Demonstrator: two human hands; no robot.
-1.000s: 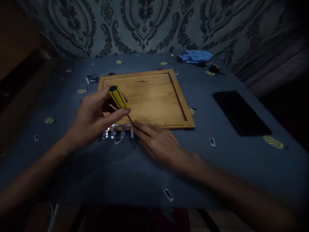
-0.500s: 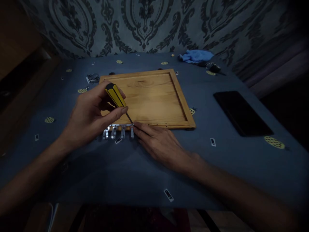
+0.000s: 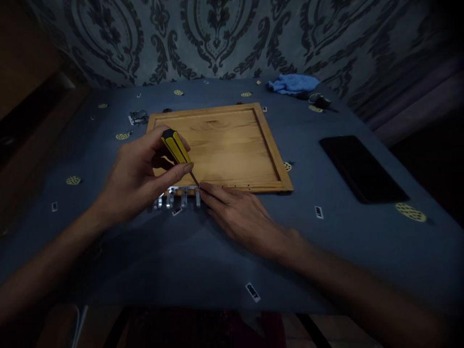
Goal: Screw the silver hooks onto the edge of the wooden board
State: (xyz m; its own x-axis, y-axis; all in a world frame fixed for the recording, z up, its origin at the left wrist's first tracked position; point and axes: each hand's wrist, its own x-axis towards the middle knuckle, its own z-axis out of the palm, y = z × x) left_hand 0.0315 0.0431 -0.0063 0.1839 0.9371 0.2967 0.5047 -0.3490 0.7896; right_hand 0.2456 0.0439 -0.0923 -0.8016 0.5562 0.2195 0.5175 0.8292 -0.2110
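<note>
— Hands? Left hand [image 3: 139,176] wrapped around yellow screwdriver [image 3: 176,146], tip down at metal hook rail [image 3: 177,195]; right hand [image 3: 241,217] fingertips pinching by the tip.
— Wooden tray [image 3: 217,145]?
— Lying on tabletop [image 3: 203,251], rail against its near edge.

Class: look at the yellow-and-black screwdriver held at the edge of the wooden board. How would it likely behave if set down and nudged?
The screwdriver looks stiff, its thin shaft straight under the left hand. Its rounded handle suggests it might roll on the blue tablecloth. It is probably light, since a few fingers hold it.
</note>
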